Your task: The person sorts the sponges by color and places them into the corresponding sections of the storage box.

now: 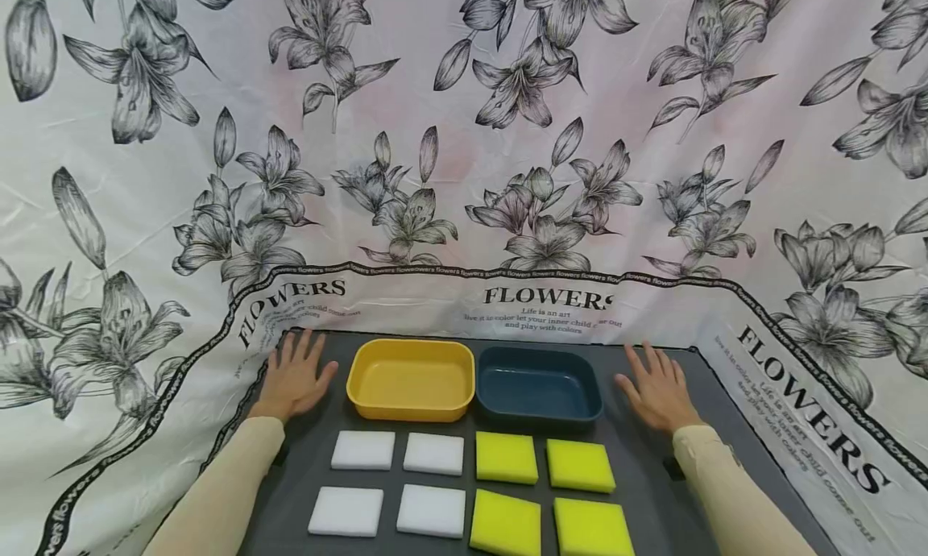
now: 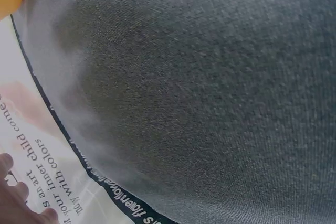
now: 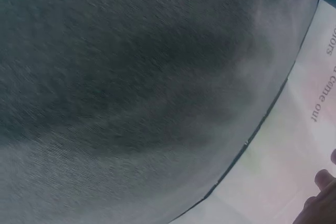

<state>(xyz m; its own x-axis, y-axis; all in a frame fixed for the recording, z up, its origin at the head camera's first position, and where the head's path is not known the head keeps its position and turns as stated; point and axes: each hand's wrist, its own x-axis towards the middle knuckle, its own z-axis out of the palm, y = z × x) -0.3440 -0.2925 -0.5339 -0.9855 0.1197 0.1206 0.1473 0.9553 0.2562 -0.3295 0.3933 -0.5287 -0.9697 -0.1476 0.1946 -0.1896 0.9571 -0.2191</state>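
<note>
Yellow sponges (image 1: pixel 506 524) and white blocks (image 1: pixel 431 511) lie outside the trays (image 1: pixel 411 412), work seemingly unstarted; left grip (image 1: pixel 293 380) and right grip (image 1: pixel 660 391) spread.

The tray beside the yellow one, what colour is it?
That tray is dark blue, seen best in the head view.

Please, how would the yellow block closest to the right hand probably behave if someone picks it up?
The yellow block looks like foam, so it is probably light for its size. Its matte, soft-looking surface suggests it may squeeze rather than break. Lying flat on a broad face, it seems unlikely to roll or tip.
</note>
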